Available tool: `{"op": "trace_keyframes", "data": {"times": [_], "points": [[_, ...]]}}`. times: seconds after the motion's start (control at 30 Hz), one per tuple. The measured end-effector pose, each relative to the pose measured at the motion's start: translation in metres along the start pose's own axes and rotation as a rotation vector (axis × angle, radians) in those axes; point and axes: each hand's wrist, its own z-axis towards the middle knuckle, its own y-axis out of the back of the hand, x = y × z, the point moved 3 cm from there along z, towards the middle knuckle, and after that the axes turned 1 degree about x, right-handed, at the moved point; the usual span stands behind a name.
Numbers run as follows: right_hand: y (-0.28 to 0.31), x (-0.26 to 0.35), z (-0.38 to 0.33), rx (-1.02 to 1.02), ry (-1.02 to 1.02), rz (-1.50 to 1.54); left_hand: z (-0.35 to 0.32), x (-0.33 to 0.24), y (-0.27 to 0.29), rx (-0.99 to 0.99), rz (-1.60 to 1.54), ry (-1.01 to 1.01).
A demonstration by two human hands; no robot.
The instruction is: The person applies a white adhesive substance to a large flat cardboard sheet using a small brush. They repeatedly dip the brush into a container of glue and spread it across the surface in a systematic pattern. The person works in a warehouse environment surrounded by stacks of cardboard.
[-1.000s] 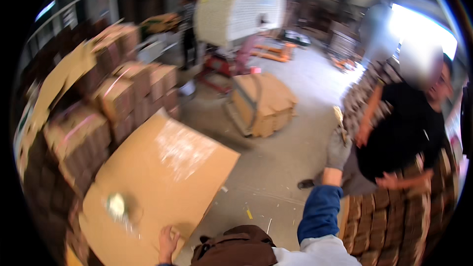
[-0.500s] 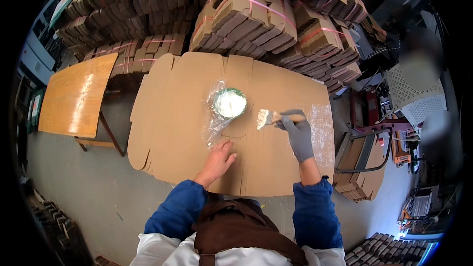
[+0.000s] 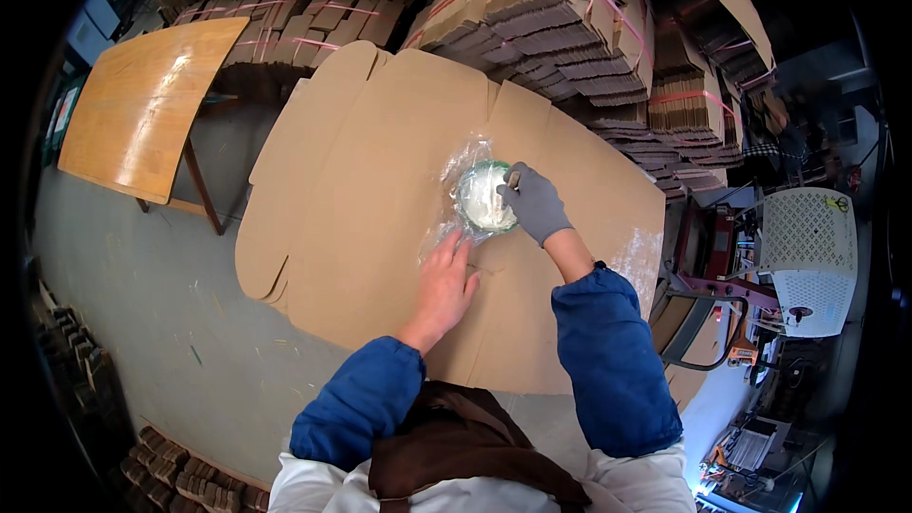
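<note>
Cardboard sheet (image 3: 380, 190), flattened and die-cut, serves as the surface, with strapped cardboard bundles (image 3: 570, 9) behind and a wooden table (image 3: 142, 104) to the left. Round green-rimmed tub (image 3: 483, 198) sits mid-sheet on crinkled clear plastic (image 3: 456, 171), mouth upward, no long axis. Gloved right hand (image 3: 534, 201) curls over its rim; bare left hand (image 3: 445, 285) lies flat, fingers spread, on the plastic

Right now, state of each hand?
Left hand: open, flat on the cardboard at the plastic wrap.
Right hand: gloved, closed over the bowl.
</note>
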Motion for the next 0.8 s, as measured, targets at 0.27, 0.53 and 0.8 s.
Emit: {"op": "trace_keyframes", "data": {"times": [0.27, 0.53, 0.8], "points": [[0.015, 0.004, 0.003, 0.105, 0.006, -0.054, 0.004, 0.000, -0.016, -0.002, -0.030, -0.015], [0.031, -0.051, -0.012, -0.176, -0.338, 1.027, 0.000, 0.005, -0.022, 0.000, -0.117, 0.026], [-0.040, -0.126, -0.036, -0.260, -0.643, 1.965, 0.002, 0.008, -0.022, 0.010, -0.185, 0.055]]}}
